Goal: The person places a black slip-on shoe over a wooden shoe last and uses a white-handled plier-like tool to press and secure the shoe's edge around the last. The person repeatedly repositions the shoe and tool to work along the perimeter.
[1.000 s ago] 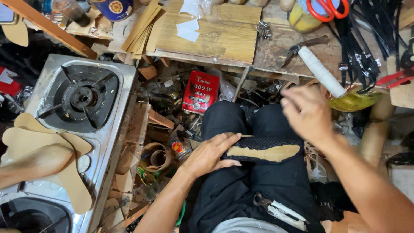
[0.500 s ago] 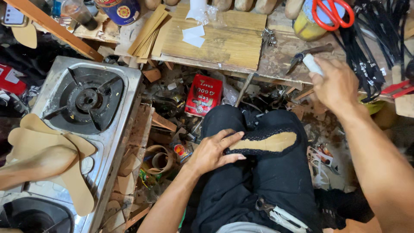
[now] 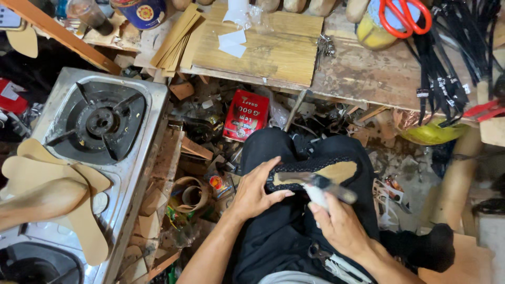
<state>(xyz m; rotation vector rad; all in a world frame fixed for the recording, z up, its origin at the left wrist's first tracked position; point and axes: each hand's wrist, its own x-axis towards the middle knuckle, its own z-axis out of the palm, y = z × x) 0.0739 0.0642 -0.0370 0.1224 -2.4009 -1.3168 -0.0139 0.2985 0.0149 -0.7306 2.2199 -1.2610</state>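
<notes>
A tan insole with a black woven edge [image 3: 336, 169] lies across my lap on black trousers. My left hand [image 3: 256, 190] presses flat on its left end. My right hand [image 3: 339, 225] grips a hammer [image 3: 322, 188] with a whitish handle; its blurred metal head is over the middle of the insole.
A steel gas stove [image 3: 100, 123] stands at left with tan insole cut-outs [image 3: 63, 186] beside it. A wooden bench [image 3: 363, 73] lies ahead with a board [image 3: 263, 50], orange scissors [image 3: 405, 16] and black straps [image 3: 442, 63]. A red tin [image 3: 247, 115] and scraps litter the floor.
My right hand came back from the bench at upper right, bringing the hammer down over the insole on my lap. My left hand stayed on the insole.
</notes>
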